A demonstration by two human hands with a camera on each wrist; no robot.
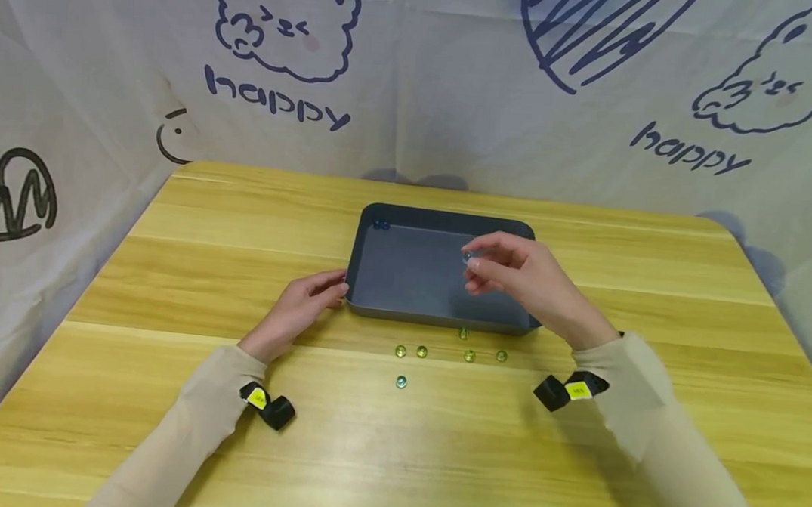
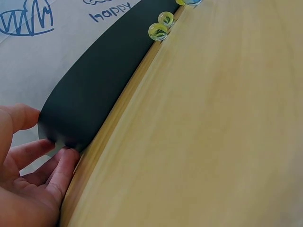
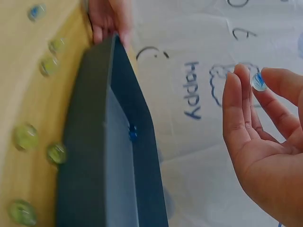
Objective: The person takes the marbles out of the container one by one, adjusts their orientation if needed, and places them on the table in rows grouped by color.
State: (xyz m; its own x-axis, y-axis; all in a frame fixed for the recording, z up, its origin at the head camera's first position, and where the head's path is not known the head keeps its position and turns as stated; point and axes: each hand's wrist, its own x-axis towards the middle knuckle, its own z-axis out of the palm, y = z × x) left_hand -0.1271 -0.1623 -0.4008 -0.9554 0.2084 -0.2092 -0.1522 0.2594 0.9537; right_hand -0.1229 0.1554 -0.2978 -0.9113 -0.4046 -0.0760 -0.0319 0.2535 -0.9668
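Note:
Over the right part of a dark grey tray (image 1: 405,276), my right hand (image 1: 514,273) pinches a clear marble with a blue swirl (image 3: 258,82) between thumb and index finger. Its other fingers are loosely extended. My left hand (image 1: 298,309) touches the tray's near left corner from outside, fingertips against the wall (image 2: 71,113). Inside the tray, blue marbles (image 1: 381,225) lie in the far left corner. On the table before the tray are several yellow-green marbles (image 1: 469,355) and one blue-green marble (image 1: 401,382).
The wooden table (image 1: 173,289) has a light grain. Behind it hangs a white cloth (image 1: 453,119) with drawings and the word "happy". One yellow-green marble (image 1: 464,334) lies close against the tray's front wall.

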